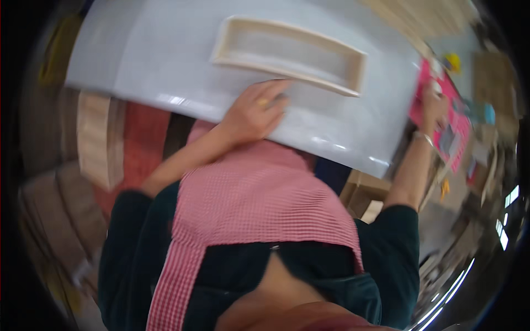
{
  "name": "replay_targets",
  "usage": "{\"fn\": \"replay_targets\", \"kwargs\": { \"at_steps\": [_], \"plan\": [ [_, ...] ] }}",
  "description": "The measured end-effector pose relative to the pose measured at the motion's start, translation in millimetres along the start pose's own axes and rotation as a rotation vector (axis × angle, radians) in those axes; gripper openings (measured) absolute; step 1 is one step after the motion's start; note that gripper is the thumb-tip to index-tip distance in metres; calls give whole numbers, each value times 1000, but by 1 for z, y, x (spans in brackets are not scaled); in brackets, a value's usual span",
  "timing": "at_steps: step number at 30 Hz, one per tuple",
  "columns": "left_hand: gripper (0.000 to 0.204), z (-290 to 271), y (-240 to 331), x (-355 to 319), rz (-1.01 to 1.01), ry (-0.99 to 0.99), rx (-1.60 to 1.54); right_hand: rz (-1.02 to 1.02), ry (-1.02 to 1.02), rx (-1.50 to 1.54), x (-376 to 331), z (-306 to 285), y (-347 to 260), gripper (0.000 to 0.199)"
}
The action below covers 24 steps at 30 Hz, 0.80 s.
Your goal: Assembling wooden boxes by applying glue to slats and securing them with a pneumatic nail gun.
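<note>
1. A worker in a checked apron [259,198] stands at a pale grey desk [160,55], arms spread wide.
2. The pale frame [358,74], long and rectangular, lies on the desk ahead of the worker, its near side just beyond the left hand [254,114].
3. That left hand, ring on one finger, is released, fingers loosely bent; whether the fingertips touch the frame I cannot tell from here.
4. Off the desk's right end, the right hand [434,106] reaches over a bright pink sheet [457,113], near a small white object [436,88]; blur hides whether it grasps anything.
5. Pale planks [425,19] lie at the far right.
</note>
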<state>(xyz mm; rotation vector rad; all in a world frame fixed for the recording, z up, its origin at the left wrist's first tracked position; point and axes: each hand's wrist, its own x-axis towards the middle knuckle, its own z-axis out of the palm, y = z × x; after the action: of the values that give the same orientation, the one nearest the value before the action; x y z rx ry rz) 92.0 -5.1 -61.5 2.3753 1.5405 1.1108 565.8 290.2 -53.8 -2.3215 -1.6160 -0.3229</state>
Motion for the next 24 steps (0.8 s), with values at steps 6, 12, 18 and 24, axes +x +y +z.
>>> {"fn": "replay_targets", "kwargs": {
  "at_steps": [6, 12, 18, 24],
  "plan": [
    [33, -43, -7, -30, -640, 320, -213, -160, -343, 952, -170, -78, -121, 46],
    [51, -71, -57, -26, -883, 229, -581, -124, -453, 1079, -259, -89, -147, 43],
    [55, -65, -52, -29, -722, 260, -657, -161, -420, 1031, -272, -91, -149, 41],
    [62, -67, -43, -38, -601, 288, -584, -140, -386, 1032, -279, -93, -153, 41]
  ]
}}
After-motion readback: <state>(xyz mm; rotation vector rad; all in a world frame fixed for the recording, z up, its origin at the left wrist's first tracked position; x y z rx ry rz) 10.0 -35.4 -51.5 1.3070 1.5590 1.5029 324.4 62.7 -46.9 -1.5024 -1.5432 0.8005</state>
